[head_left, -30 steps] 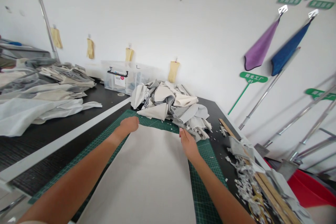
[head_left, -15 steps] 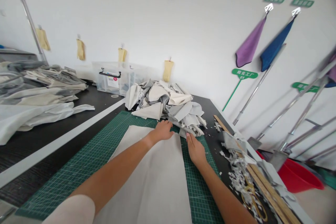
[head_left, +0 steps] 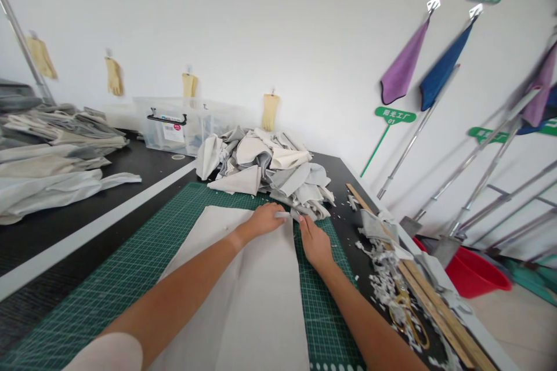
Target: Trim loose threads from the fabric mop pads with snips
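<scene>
A large off-white fabric sheet (head_left: 261, 295) with a crease down it lies on the green cutting mat (head_left: 130, 278). Over its far right corner, my left hand (head_left: 266, 219) is closed, with one end of a small light-grey fabric strip (head_left: 282, 215) at its fingertips. My right hand (head_left: 315, 240) sits just past the sheet's right edge, thumb and finger pinching the strip's other end. Whether the strip is a separate scrap or part of the sheet I cannot tell. Right behind both hands rises a heap of grey and beige fabric pieces (head_left: 282, 162).
Stacked fabric (head_left: 65, 133) lies at the left, near a clear plastic box (head_left: 174, 127). Along the right edge are wooden strips (head_left: 435, 301), shredded scraps (head_left: 383, 278) and gold-handled scissors (head_left: 407, 313). A red basin (head_left: 478, 272) stands on the floor beyond.
My hands have drawn closer at the sheet's far corner. A light strip now shows between them, with my left fingers closed on its end. The view has shifted slightly right.
</scene>
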Demonstrator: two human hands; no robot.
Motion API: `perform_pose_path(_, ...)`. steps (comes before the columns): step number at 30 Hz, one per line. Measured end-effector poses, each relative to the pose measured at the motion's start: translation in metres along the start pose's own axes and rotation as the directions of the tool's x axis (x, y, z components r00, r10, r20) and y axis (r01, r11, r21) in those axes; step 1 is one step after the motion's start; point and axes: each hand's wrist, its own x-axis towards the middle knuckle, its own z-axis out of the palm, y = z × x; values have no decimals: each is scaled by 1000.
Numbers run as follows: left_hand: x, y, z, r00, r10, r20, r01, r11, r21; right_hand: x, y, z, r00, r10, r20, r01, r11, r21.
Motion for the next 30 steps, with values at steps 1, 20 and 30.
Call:
perform_pose_path(1,1,-1,1,999,19,-28,-20,998,-58,0,0,0,1000,-2,-4,3,1000,5)
perform_pose_path(20,0,9,-13,998,33,58,8,803,-596,-4,-3,-7,999,-52,0,51,979,196)
perform_pose_path(30,1,2,2,996,38,79,18,791,-612,-5,-4,-5,997,-81,20,77,987,139)
